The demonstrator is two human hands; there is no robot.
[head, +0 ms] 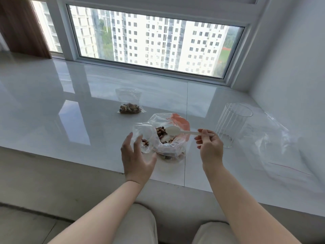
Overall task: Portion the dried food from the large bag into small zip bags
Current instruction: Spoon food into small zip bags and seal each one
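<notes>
The large clear bag (173, 143) with an orange patch lies open on the white sill, brown dried food inside it. My left hand (136, 155) holds a small clear zip bag (143, 136) by its lower edge, fingers spread round it; a few brown pieces sit in it. My right hand (209, 147) pinches the handle of a white plastic spoon (177, 131). The spoon's bowl hangs over the large bag's mouth and looks empty. A filled small zip bag (129, 104) lies farther back on the sill.
A ribbed clear glass (231, 124) stands right of the large bag. Flat clear zip bags (281, 147) with a red line lie at the right. The glossy white sill (70, 103) runs to a window; its front edge is near my knees.
</notes>
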